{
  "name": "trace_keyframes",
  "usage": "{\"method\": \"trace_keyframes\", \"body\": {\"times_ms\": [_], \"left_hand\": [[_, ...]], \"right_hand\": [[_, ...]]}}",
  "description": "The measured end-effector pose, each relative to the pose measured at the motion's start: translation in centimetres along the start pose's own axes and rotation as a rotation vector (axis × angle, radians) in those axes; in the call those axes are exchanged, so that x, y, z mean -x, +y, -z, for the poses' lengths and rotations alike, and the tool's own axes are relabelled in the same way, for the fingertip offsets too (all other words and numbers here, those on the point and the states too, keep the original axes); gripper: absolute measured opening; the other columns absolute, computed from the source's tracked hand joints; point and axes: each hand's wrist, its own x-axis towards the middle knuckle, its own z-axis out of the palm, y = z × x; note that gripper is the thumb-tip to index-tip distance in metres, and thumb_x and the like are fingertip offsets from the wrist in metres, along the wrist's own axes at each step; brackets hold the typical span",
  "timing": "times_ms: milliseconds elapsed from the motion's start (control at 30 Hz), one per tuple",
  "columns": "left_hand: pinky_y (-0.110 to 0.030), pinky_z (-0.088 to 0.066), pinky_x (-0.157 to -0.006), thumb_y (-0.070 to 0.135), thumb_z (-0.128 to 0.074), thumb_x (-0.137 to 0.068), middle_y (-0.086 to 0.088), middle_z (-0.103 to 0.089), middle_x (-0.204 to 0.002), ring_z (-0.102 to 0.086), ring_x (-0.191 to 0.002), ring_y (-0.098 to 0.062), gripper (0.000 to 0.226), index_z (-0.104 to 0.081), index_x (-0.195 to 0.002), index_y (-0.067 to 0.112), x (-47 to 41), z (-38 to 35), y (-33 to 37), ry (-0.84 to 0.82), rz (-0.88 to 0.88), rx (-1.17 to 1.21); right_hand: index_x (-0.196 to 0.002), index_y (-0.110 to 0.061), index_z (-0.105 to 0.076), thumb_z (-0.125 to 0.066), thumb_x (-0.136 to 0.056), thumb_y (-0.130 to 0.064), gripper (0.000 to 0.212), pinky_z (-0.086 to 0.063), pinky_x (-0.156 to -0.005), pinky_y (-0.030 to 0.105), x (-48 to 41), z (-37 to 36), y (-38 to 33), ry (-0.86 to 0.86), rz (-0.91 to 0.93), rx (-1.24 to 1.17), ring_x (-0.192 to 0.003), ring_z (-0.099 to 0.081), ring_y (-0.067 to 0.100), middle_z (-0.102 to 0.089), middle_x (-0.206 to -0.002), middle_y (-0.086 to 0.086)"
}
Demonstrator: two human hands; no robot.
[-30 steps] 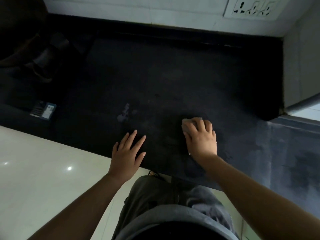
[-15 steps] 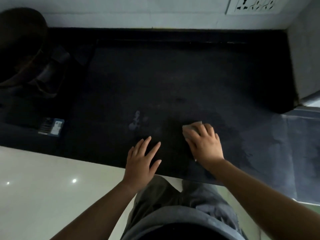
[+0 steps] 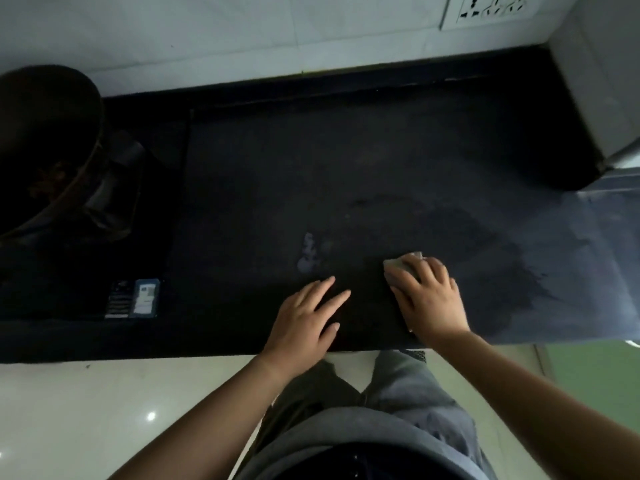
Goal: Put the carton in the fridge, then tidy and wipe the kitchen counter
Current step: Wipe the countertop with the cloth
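Note:
The dark stone kitchen counter (image 3: 346, 161) fills the middle of the view. My right hand (image 3: 429, 299) presses flat on a small pale cloth or sponge (image 3: 398, 266) near the front edge; only its far corner shows past my fingers. My left hand (image 3: 304, 320) rests flat on the counter just to the left, fingers spread, holding nothing. A pale smear (image 3: 308, 254) lies on the counter beyond my left hand. Damp streaks (image 3: 512, 271) spread to the right of the cloth. No carton or fridge is in view.
A dark wok (image 3: 41, 147) sits on a stove at the left, with a small label (image 3: 145, 299) on the stove's front. A tiled wall with a socket plate (image 3: 491, 8) runs along the back. A grey box-like thing (image 3: 602, 81) stands at the right. Pale floor lies below.
The view has shifted so the hands and the counter sit further right and lower. My right hand stays pressed on the cloth, and my left hand stays flat beside it.

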Motion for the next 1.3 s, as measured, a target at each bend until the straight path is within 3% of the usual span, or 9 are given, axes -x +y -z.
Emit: {"method": "trace_keyframes", "body": {"times_ms": [167, 233, 400, 533, 833, 1033, 1300], "left_hand": [[-0.043, -0.029, -0.11, 0.037, -0.044, -0.092, -0.002, -0.027, -0.154, -0.025, -0.141, -0.022, 0.054, -0.031, -0.143, 0.032, 1.2, 1.8, -4.4, 0.083, 0.09, -0.002], [-0.044, -0.03, -0.109, 0.038, -0.046, -0.091, -0.004, -0.029, -0.153, -0.027, -0.14, -0.024, 0.054, -0.033, -0.142, 0.029, 1.8, 2.3, -6.3, 0.107, 0.14, -0.022], [-0.051, -0.037, -0.105, 0.043, -0.039, -0.088, -0.008, -0.035, -0.15, -0.033, -0.137, -0.028, 0.055, -0.039, -0.14, 0.024, 2.6, 2.6, -9.9, 0.127, 0.206, -0.02], [-0.059, -0.032, -0.105, 0.05, -0.035, -0.087, -0.01, -0.033, -0.151, -0.033, -0.137, -0.031, 0.058, -0.04, -0.138, 0.025, 2.6, 2.5, -11.6, 0.126, 0.231, -0.081], [-0.059, -0.026, -0.106, 0.053, -0.029, -0.089, -0.011, -0.031, -0.151, -0.03, -0.137, -0.033, 0.057, -0.036, -0.14, 0.03, 2.3, 2.3, -13.6, 0.119, 0.21, -0.18], [-0.058, -0.021, -0.108, 0.052, -0.029, -0.09, -0.009, -0.029, -0.153, -0.028, -0.138, -0.032, 0.056, -0.036, -0.141, 0.031, 2.5, 1.9, -13.7, 0.141, 0.213, -0.16], [-0.058, -0.022, -0.108, 0.052, -0.03, -0.09, -0.009, -0.031, -0.152, -0.03, -0.137, -0.033, 0.055, -0.034, -0.141, 0.032, 2.4, 1.8, -13.8, 0.136, 0.212, -0.155]], "right_hand": [[-0.13, -0.031, -0.041, -0.04, -0.095, -0.036, 0.036, -0.036, -0.092, 0.051, -3.9, -0.7, -2.3, 0.158, -0.36, -0.106, -0.124, -0.026, 0.033, -0.037, -0.138, 0.006], [-0.132, -0.029, -0.039, -0.041, -0.094, -0.034, 0.038, -0.036, -0.091, 0.052, -5.0, -1.2, -4.2, 0.153, -0.413, -0.076, -0.125, -0.025, 0.035, -0.034, -0.139, 0.007], [-0.127, -0.026, -0.046, -0.048, -0.092, -0.033, 0.036, -0.039, -0.088, 0.052, -1.9, -2.6, -7.2, 0.107, -0.194, -0.037, -0.122, -0.03, 0.036, -0.041, -0.134, 0.009], [-0.125, -0.03, -0.049, -0.051, -0.091, -0.034, 0.035, -0.044, -0.084, 0.049, 1.0, -2.9, -6.5, 0.101, -0.12, -0.004, -0.119, -0.036, 0.034, -0.049, -0.129, 0.008], [-0.132, -0.028, -0.037, -0.04, -0.094, -0.038, 0.04, -0.036, -0.091, 0.049, -6.0, -2.6, -8.1, 0.153, -0.414, -0.02, -0.126, -0.025, 0.033, -0.035, -0.139, 0.006], [-0.13, -0.029, -0.045, -0.048, -0.091, -0.036, 0.039, -0.042, -0.086, 0.049, -3.2, -4.0, -11.3, 0.064, 0.018, -0.007, -0.122, -0.034, 0.031, -0.046, -0.133, 0.004], [-0.127, -0.028, -0.048, -0.047, -0.093, -0.035, 0.035, -0.041, -0.087, 0.049, -6.2, -2.8, -9.0, 0.182, -0.228, -0.078, -0.12, -0.033, 0.032, -0.046, -0.132, 0.003]]}}
